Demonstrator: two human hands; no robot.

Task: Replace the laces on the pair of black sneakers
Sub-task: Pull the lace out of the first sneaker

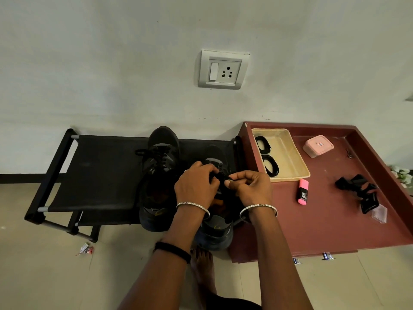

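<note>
Near sneaker on black rack, heel over near edge. Left hand and right hand above it, fingers curled, both pinching black lace. Second sneaker just left, laced. Farther right, beige tray holds two coiled laces.

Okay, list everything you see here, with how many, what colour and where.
rack: one, black, against the wall
cabinet top: one, maroon, right of rack
tray: one, beige, on the cabinet top
sneakers: two, black, on the rack; second sneaker nearer the cabinet top
lace: one, black, pinched above second sneaker
lace coils: two, black, in the tray
box: one, pink, right of tray
highlighter: one, pink, in front of tray
clips: cluster, black, cabinet top's right side
socket plate: one, white, on wall
wrapper: one, red-white, floor by rack
left hand: pinches the lace
right hand: pinches the lace
</note>
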